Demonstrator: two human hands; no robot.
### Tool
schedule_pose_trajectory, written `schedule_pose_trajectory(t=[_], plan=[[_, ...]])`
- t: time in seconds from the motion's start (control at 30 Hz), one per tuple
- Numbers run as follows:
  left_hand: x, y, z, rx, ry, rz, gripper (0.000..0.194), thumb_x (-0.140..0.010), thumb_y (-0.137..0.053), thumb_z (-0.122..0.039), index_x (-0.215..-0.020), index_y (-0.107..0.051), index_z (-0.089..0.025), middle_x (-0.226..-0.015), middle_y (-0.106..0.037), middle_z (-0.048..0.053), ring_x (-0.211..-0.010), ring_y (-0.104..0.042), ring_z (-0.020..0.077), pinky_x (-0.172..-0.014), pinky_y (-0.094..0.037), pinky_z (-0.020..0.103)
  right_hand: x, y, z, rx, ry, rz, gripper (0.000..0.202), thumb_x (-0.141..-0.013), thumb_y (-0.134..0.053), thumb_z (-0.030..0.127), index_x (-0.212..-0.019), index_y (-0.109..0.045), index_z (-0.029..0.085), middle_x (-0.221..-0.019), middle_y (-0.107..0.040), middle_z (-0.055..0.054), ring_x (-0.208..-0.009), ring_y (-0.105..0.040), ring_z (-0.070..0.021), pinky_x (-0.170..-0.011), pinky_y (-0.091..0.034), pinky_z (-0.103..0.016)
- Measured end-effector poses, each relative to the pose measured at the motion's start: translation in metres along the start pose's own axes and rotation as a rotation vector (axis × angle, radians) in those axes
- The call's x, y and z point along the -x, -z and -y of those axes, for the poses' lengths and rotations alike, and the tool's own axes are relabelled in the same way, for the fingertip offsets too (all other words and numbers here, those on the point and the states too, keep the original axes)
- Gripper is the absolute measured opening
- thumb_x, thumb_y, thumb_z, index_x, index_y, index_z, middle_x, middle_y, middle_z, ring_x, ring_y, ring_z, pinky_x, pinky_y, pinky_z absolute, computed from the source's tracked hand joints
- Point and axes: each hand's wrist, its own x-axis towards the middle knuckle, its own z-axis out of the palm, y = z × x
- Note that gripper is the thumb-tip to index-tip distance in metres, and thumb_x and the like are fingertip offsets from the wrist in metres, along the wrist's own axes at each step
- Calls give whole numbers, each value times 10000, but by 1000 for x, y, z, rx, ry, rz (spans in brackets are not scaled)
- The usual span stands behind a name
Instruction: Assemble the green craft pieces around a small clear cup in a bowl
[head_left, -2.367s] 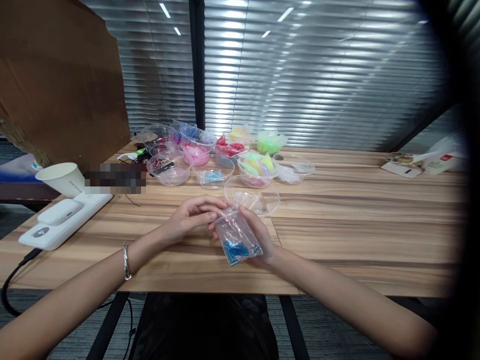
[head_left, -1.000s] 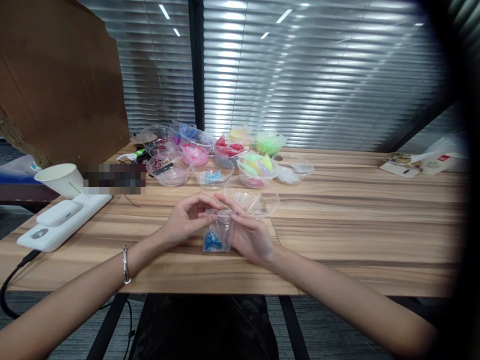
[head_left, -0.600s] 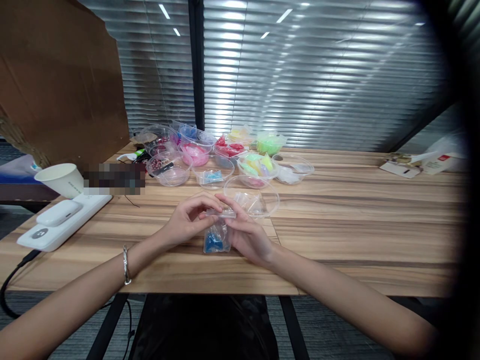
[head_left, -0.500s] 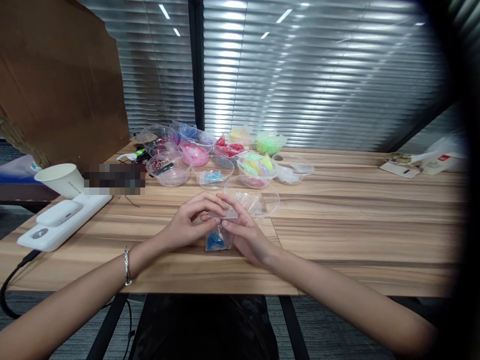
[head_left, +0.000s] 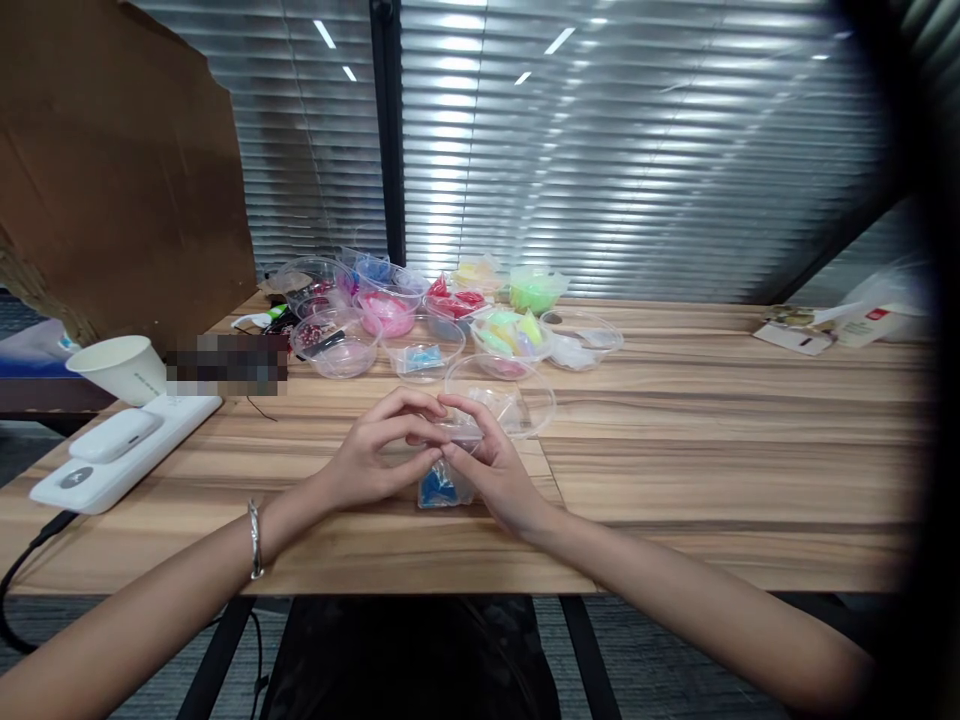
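A small clear plastic bag with blue contents in its lower part hangs just over the near side of the table. Thumb and fingers of my left hand pinch the bag's upper edge from the left. From the right, my right hand closes on the same edge, and the fingertips of both hands meet there. The fingers partly cover the bag's top, so I cannot tell whether it is open. Directly behind my hands stands a clear round bowl with clear plastic bags inside.
Several clear bowls with coloured bags stand behind, among them a pink one and a green one. At left are a white power strip, a paper cup and a cardboard sheet. A carton lies far right.
The blue-filled bag has shifted slightly right and its lower part is turned more under my right hand. My fingers have spread a little along its top edge.
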Motion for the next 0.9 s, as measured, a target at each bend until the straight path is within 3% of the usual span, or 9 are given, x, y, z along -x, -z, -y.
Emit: schedule_pose_trajectory(t=[0.13, 0.2, 0.37, 0.53, 0.67, 0.8, 0.9], plan=[[1, 1, 0, 11, -43, 4, 212, -818, -647, -59, -1002, -665, -165, -1088, -574, 88, -1060, -573, 183, -910, -510, 355, 2, -3, 3, 12, 14, 42, 409, -912, -595, 274, -1282, -420, 294, -859, -606, 36, -707, -640, -73, -782, -554, -255], [1, 1, 0, 12, -55, 1, 212, -817, -640, -52, -997, -661, -162, -1083, -577, 89, -1051, -579, 182, -901, -514, 354, 3, -4, 3, 36, 19, 36, 411, -911, -597, 277, -1283, -423, 296, -866, -595, 35, -661, -617, -62, -734, -548, -238], [3, 1, 2, -11, -80, -9, 205, -823, -620, -45, -988, -655, -162, -1077, -577, 93, -1030, -584, 180, -868, -532, 338, 3, -5, 5, 85, 16, 43, 421, -908, -590, 296, -1285, -406, 275, -1205, -573, -50, -806, -639, -84, -669, -524, -214], [3, 1, 1, -73, -148, -32, 238, -791, -642, -29, -996, -660, -148, -1081, -562, 100, -1031, -589, 184, -869, -547, 339, 3, -4, 4, 142, 18, 17, 416, -917, -577, 325, -1293, -412, 255, -1129, -590, -52, -872, -621, -110, -675, -517, -222], [6, -1, 4, -151, -215, -77, 253, -788, -652, -12, -1007, -664, -137, -1064, -578, 98, -1014, -602, 176, -855, -562, 322, 5, -2, -1, 223, 58, -11, 394, -941, -537, 322, -1306, -407, 254, -1180, -576, -63, -969, -615, -126, -769, -532, -254], [15, -1, 10, -338, -367, -97, 290, -817, -648, -37, -1097, -645, -112, -1108, -590, 118, -1045, -607, 180, -864, -565, 301, 8, -2, -2, 444, 260, -19, 333, -959, -485, 249, -1287, -431, 235, -1262, -549, -77, -1148, -560, -142, -980, -482, -313], [19, 2, 10, -425, -491, -85, 362, -815, -666, -63, -1174, -626, -80, -1103, -598, 126, -1031, -610, 186, -878, -568, 307, 12, -3, -1, 545, 380, 30, 325, -964, -450, 197, -1287, -421, 227, -1257, -562, -79, -1197, -539, -134, -1046, -448, -322]])
